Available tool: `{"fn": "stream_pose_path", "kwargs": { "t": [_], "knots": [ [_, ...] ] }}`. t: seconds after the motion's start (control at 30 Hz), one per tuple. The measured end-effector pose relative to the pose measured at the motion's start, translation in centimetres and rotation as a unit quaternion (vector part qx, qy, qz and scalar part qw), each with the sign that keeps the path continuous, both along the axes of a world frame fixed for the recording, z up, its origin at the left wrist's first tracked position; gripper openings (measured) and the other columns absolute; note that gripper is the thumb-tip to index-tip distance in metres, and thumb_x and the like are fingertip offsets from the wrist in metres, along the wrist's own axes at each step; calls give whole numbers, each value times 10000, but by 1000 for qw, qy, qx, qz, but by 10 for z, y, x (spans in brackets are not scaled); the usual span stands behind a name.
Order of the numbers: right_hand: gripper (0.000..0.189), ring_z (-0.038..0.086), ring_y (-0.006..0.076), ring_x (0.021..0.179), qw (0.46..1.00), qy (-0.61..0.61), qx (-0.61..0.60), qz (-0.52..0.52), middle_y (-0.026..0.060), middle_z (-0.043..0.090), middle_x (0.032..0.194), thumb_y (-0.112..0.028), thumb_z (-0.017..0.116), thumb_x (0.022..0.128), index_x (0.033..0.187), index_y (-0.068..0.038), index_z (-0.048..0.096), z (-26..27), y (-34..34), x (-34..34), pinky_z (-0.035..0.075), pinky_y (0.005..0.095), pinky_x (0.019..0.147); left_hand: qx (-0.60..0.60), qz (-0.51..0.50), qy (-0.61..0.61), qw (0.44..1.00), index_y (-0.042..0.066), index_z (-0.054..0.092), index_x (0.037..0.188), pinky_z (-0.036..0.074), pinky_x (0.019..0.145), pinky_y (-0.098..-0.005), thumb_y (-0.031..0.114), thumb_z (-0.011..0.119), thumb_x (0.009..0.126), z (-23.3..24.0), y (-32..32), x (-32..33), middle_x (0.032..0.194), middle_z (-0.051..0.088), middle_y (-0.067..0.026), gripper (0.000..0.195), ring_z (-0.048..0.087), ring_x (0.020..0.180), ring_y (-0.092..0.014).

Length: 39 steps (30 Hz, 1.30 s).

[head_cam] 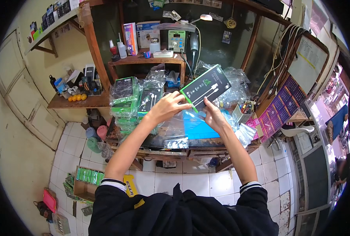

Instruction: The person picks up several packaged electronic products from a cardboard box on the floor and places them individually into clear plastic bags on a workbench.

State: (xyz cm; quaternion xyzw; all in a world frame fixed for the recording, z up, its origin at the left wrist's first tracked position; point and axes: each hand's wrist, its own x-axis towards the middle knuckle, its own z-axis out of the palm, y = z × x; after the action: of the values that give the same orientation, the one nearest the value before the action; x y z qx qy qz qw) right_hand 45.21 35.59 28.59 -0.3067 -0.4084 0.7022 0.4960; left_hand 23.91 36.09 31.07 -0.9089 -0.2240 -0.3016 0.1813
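A black-and-green cable box [207,87], printed with a white charging cable, is tilted above the workbench. My right hand [215,116] grips its lower edge, thumb on the front face. At the box's lower left end is my left hand [169,106], fingers bent against the green edge; whether they pinch it is hard to see. Below the hands lie a blue work mat [200,129] and clear plastic film [175,125]. To the left, stacked cable boxes [123,100] are wrapped in clear plastic, beside another cable box [149,98] showing a cable picture.
Crumpled clear plastic [237,82] is heaped at the back right. A pen basket [242,113] stands near the bench's right side. Behind, a small wooden shelf [151,60] carries a soldering or hot-air station [176,41] and bottles. A carton [85,188] of green packs sits on the floor.
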Motion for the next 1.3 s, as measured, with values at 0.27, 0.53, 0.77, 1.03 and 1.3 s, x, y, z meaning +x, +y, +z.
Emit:
{"fn": "stream_pose_path", "kwargs": {
  "t": [0.27,0.53,0.77,1.03,1.3],
  "knots": [
    [395,529,172,970,999,1,-12,53,33,553,1077,-260,608,830,1160,-87,476,-16,4,12,413,356,851,-25,36,-16,999,138,581,943,465,764,-335,89,617,708,-4,-2,-4,925,548,-19,243,513,895,-210],
    [363,549,139,963,986,-129,100,-12,64,597,1037,-90,685,742,1072,-21,549,-18,-1,13,440,290,832,-118,-17,-125,985,59,582,857,475,701,-319,101,696,688,-7,-5,-18,810,538,-49,209,543,785,-216],
    [331,574,152,911,938,-298,168,-52,75,636,966,-108,722,689,986,-17,607,-14,-2,15,432,292,822,-144,22,-117,982,57,573,807,471,702,-325,89,716,661,-20,-6,-25,810,569,-51,206,552,816,-214],
    [314,611,166,861,885,-378,264,-58,117,655,897,-160,716,691,929,20,619,-4,-8,15,473,327,761,-28,16,-61,998,104,578,761,452,702,-305,136,702,638,-29,-3,-27,715,568,4,177,537,789,-171],
    [357,635,214,824,844,-488,214,-49,132,654,912,-185,734,678,943,22,616,6,-13,14,492,320,710,-27,-37,-23,999,103,580,717,442,691,-303,163,680,660,-25,-4,-28,709,550,13,130,522,794,-161]
  ]
}}
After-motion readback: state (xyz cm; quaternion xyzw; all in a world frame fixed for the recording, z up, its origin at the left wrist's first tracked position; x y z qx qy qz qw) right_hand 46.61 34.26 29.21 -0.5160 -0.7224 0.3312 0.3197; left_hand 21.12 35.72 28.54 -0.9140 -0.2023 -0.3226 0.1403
